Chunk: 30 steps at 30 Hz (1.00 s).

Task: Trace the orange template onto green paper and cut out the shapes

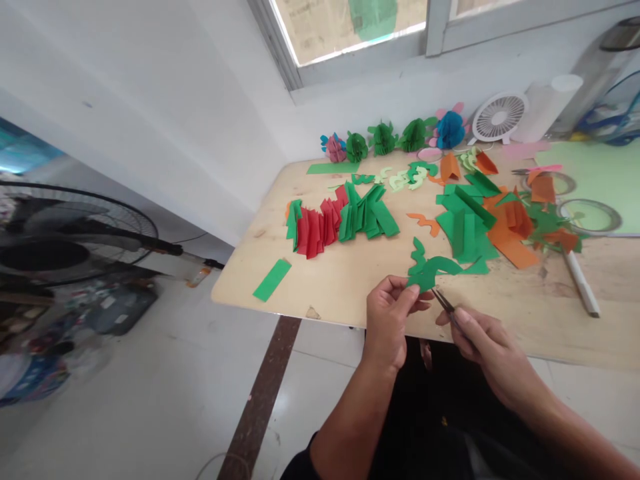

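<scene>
The green paper cutout (429, 272) is just above the front edge of the table, near the middle of your view, its wavy arms spreading up and to the right from the part you hold. Your left hand (390, 317) has it pinched at the lower left between thumb and fingers, the thumb lying on top. Your right hand (483, 337) is closed around a dark pair of scissors (447, 307), whose narrow blades stand slightly apart and point up and left at the cutout's lower edge; whether they touch the paper, you cannot tell from this angle. Beyond the cutout, a wavy orange piece (426, 223) lies flat on the wooden table (335, 287). To its right is a loose heap of green paper (467, 230), overlapping with orange paper (515, 240), and a white stick-like tool (581, 285) lies at the heap's right side. To your left, red folded strips (317, 230) stand in a row next to green folded strips (367, 212), with a single green strip (272, 280) flat near the table's left end. Along the wall at the back sit several paper figures (383, 139), round and layered, and to the right of them a small white fan (500, 118) stands beside a white roll (550, 110).
</scene>
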{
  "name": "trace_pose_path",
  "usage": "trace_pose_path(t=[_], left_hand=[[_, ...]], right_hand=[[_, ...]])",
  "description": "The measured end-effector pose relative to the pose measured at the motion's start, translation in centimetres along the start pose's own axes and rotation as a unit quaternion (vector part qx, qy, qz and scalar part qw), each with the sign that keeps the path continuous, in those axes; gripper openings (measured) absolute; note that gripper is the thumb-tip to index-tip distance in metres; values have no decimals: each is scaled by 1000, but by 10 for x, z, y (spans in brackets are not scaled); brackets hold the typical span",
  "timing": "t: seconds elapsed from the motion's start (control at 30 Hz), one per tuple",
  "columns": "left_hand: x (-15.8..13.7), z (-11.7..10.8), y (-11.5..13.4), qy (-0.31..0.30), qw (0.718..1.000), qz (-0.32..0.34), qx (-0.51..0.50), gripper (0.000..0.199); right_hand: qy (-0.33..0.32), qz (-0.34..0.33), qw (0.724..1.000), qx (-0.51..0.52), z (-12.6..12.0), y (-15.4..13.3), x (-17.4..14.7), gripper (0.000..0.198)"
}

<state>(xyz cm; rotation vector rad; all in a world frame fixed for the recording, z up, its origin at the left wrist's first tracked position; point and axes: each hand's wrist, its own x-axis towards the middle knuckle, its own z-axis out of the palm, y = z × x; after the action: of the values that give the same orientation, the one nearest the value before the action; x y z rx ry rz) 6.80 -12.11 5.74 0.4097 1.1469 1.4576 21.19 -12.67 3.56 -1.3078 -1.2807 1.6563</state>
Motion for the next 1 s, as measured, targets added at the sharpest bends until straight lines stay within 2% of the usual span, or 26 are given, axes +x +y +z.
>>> trace_pose_path(t=[0.2, 1.0], left_hand=[[0, 3, 3, -5, 1000, -26, -5, 27], [0, 5, 9, -24, 999, -24, 27, 22]], right_hand=[[-18, -8, 1000, -9, 5, -5, 3, 44], [-5, 11, 1000, 1, 10, -12, 6, 49]])
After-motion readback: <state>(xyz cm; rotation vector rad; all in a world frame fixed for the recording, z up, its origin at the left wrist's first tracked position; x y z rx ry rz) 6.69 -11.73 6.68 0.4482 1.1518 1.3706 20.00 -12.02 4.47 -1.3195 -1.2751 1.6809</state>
